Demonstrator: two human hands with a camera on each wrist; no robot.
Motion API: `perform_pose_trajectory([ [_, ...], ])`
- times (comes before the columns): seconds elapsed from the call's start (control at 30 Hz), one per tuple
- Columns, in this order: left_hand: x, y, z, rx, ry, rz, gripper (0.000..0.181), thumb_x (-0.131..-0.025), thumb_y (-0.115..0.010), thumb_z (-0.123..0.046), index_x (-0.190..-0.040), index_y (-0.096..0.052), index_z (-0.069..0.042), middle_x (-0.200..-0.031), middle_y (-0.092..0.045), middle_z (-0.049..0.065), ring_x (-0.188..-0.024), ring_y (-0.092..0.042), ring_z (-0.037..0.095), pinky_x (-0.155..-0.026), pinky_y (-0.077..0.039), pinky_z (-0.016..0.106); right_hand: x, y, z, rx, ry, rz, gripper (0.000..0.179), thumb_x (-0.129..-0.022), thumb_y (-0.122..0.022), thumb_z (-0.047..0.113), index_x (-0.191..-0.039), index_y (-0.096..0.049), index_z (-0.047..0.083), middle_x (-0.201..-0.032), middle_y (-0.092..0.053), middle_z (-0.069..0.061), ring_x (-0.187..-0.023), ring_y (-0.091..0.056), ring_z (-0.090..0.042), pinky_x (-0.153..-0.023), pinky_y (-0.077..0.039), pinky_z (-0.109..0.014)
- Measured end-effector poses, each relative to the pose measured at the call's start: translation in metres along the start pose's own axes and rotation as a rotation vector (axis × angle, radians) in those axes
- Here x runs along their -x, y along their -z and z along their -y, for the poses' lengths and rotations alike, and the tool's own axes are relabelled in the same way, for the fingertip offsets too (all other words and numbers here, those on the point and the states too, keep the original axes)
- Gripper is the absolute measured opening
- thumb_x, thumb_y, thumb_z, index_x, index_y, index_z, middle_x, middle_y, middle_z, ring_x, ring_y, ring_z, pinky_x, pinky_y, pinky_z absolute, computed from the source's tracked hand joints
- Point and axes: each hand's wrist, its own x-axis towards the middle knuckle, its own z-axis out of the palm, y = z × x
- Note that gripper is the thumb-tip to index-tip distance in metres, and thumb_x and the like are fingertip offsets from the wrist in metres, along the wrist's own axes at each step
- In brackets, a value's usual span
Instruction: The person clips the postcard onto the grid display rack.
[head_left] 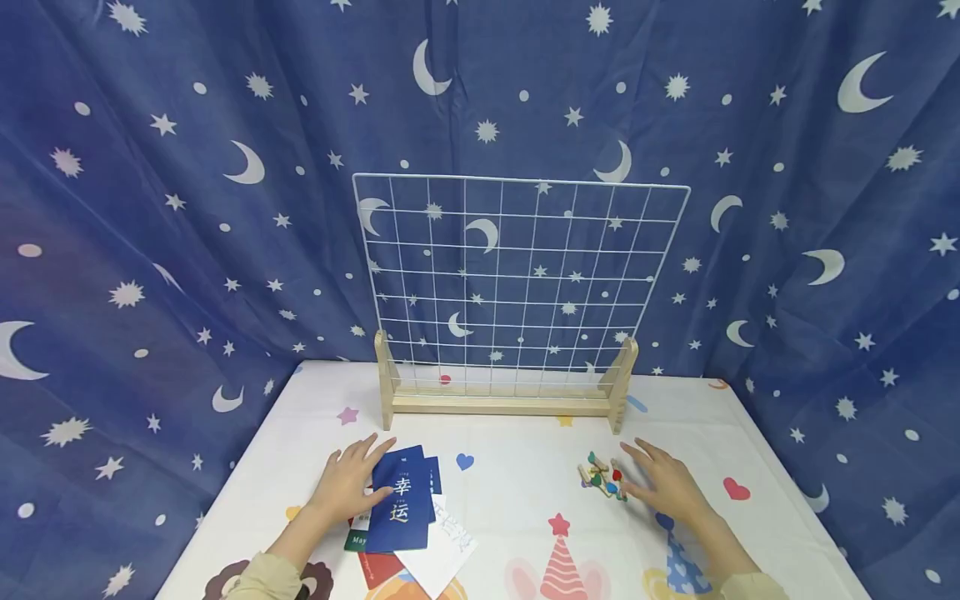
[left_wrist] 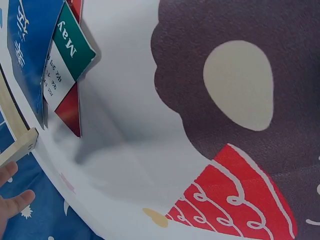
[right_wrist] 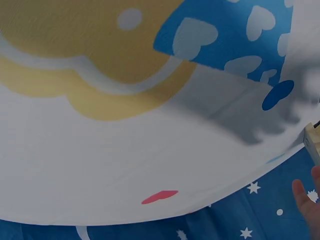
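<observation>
The grid (head_left: 497, 275) stands upright at the far side of the bench (head_left: 510, 475), its lower edge held in the wooden stand (head_left: 498, 406), between two end posts joined by a rail. Nearer, on the left, lies an overlapping heap: a blue card (head_left: 401, 500) with large characters on top, a second blue card (head_left: 435, 475) showing from under its right edge, a white card (head_left: 442, 550) with faint writing slanting out to the right, and a green-and-white card (head_left: 354, 542) marked "May" over a red card (head_left: 378, 568) at the lower left. The left hand (head_left: 348, 483) is at the heap's left edge, its grip spread, thumb over the blue card; whether it touches cannot be told. To the right, small pegs (head_left: 602, 479) with green, red and blue hearts lie in a loose pile. The right hand (head_left: 667, 483) is just beside them, its grip also apart, thumb toward the pile; contact is unclear. Behind hangs a blue curtain (head_left: 517, 150) with moons and stars.
</observation>
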Motion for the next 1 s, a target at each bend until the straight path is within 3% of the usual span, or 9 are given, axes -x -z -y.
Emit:
perform_pose_trajectory([
  [0.2,0.000,0.001,-0.001,-0.021,0.037,0.019,0.067,-0.081,-0.070,-0.043,-0.138,-0.045,-0.018,-0.139,-0.048,0.019,-0.122,-0.049,0.041,-0.096,-0.042,0.061,-0.002,0.000,0.005,-0.011,-0.003,-0.022,0.057,-0.078,-0.074,0.035,-0.126,-0.058,0.006,-0.119,-0.061,-0.023,-0.106,-0.059,-0.042,-0.085,-0.049,-0.058],
  [0.5,-0.003,0.003,-0.003,-0.036,0.049,0.003,0.047,-0.083,-0.069,-0.038,-0.121,-0.061,-0.012,-0.124,-0.059,0.017,-0.114,-0.056,0.036,-0.092,-0.046,0.056,-0.003,0.001,0.008,0.001,-0.059,-0.002,0.043,-0.081,-0.072,0.027,-0.115,-0.064,0.003,-0.105,-0.068,-0.019,-0.095,-0.064,-0.037,-0.078,-0.052,-0.053],
  [0.8,-0.002,-0.001,-0.001,-0.024,0.062,0.012,0.032,-0.083,-0.070,-0.032,-0.107,-0.067,-0.011,-0.105,-0.067,0.009,-0.098,-0.063,0.028,-0.085,-0.050,0.049,-0.005,0.001,0.014,-0.050,-0.094,0.026,0.032,-0.083,-0.070,0.019,-0.109,-0.066,0.001,-0.105,-0.068,-0.020,-0.097,-0.064,-0.039,-0.081,-0.052,-0.053],
  [1.0,-0.008,0.003,0.004,0.020,0.045,0.109,0.034,-0.081,-0.072,-0.032,-0.107,-0.067,-0.011,-0.101,-0.068,0.007,-0.096,-0.064,0.028,-0.085,-0.050,0.047,-0.012,0.001,0.018,-0.091,-0.104,0.036,0.030,-0.084,-0.068,0.017,-0.109,-0.066,0.002,-0.107,-0.067,-0.020,-0.100,-0.063,-0.039,-0.084,-0.051,-0.054],
])
